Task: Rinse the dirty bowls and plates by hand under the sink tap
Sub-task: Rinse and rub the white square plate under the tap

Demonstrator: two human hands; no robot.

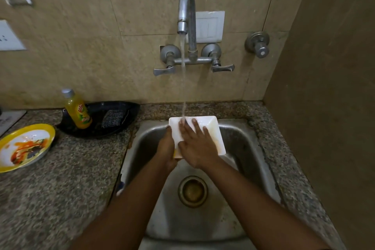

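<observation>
Over the sink (239, 148) we find open room right of the square white bowl (209, 134) and above the drain (192, 191). The tap (186, 10) overhangs the basin's far edge. On the left counter (60, 178), a yellow-rimmed plate (26, 146), black tray (113, 113) and yellow bottle (78, 109) block passage.

We see a dim, warm-toned picture, brightest at the centre and falling into shadow toward the lower corners and right edge. The white bowl (205, 134) is nearly blown out. Soft glare sits on the tap (185, 10) and the sink (239, 144) wall. Wide-angle distortion bends the edges; the lower left looks smeared and soft.
</observation>
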